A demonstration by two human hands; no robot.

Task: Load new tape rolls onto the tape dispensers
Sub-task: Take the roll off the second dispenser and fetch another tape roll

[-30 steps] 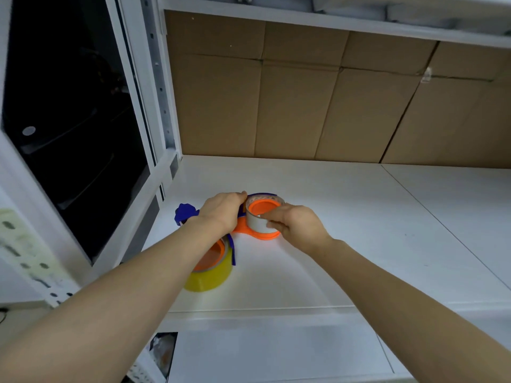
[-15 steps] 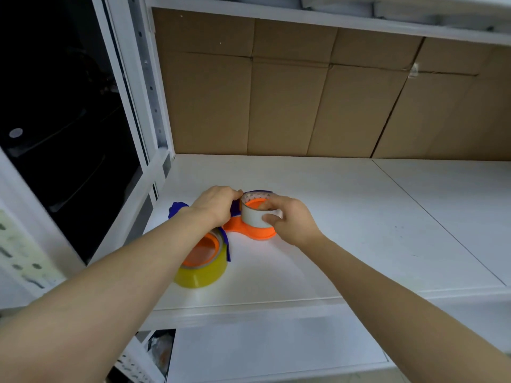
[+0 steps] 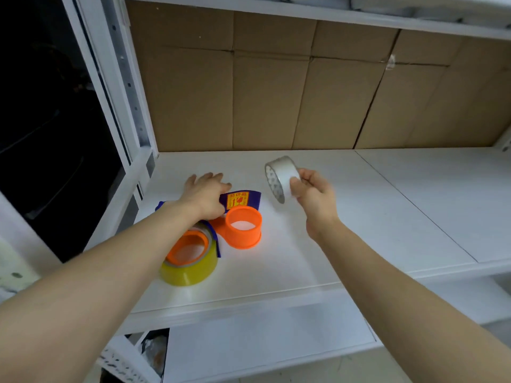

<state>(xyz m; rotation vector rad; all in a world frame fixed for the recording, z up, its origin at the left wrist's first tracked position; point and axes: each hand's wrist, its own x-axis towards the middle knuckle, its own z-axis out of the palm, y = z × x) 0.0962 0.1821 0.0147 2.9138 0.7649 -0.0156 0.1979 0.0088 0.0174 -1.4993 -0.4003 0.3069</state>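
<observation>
Two orange-and-blue tape dispensers lie on the white shelf [image 3: 345,217]. The farther dispenser [image 3: 243,226] shows a bare orange hub with a blue guard behind it. My left hand [image 3: 206,194] presses down on that dispenser's blue part. The nearer dispenser [image 3: 188,246] carries a yellow tape roll [image 3: 190,269] and is partly hidden under my left forearm. My right hand [image 3: 312,193] holds a nearly used-up whitish tape roll [image 3: 280,176] in the air, to the right of and above the bare hub.
Brown cardboard [image 3: 276,98] lines the back of the shelf. A white upright post [image 3: 124,78] and a dark opening stand at the left. Another shelf board [image 3: 276,9] runs overhead, and a lower white shelf [image 3: 262,344] lies beneath.
My right hand has lifted the whitish roll off the farther dispenser's orange hub and carried it up and to the right. My left hand still holds that dispenser down.
</observation>
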